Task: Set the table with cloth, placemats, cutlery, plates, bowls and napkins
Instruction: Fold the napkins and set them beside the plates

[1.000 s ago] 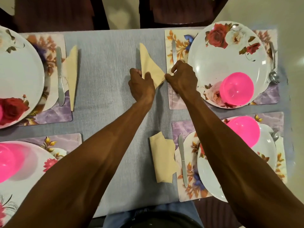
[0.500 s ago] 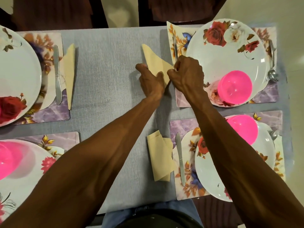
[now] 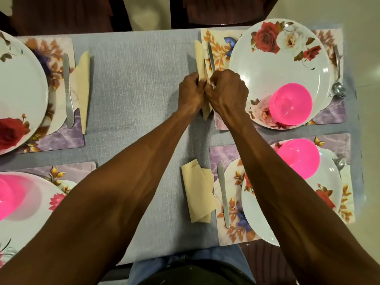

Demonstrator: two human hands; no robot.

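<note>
Head view, forearms crossing cloth, chairs beyond

The middle of the folded yellow paper napkin is hidden under the left hand and right hand. The right forearm covers part of the near floral white plate. The picture's left edge cuts off the large white rose-patterned plate.

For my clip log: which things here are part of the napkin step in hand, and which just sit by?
In hand: left hand, right hand, far napkin, its placemat.
Sitting by: near napkin, left napkin, pink bowl.
</note>
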